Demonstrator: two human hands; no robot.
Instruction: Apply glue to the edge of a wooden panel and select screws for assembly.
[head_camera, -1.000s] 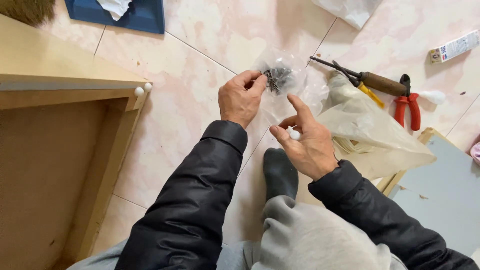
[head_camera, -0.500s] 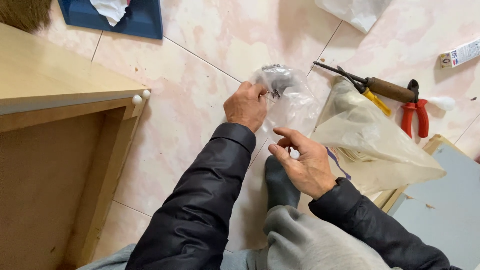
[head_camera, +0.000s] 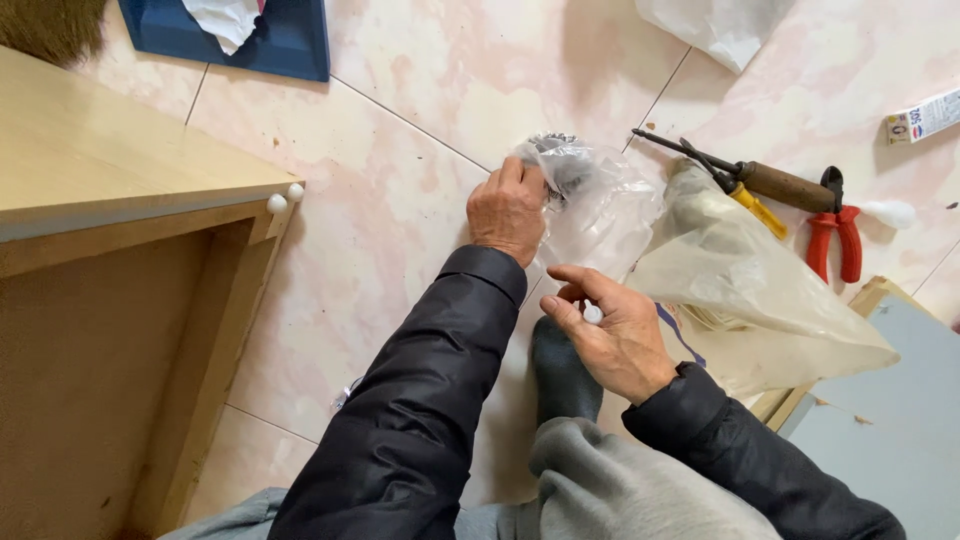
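Head view: left hand (head_camera: 508, 212) clenched on crumpled clear plastic bag of dark screws (head_camera: 580, 190). Right hand (head_camera: 615, 335) pinching small white plastic peg (head_camera: 592, 314) between fingertips.

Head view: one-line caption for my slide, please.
Left hand grips a clear bag of hardware above the tile floor; right hand pinches a small white piece.

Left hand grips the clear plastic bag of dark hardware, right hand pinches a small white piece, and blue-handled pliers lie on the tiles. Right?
Not quite: the head view shows the pliers have red handles. The left hand, clear bag, right hand and white piece are as stated.
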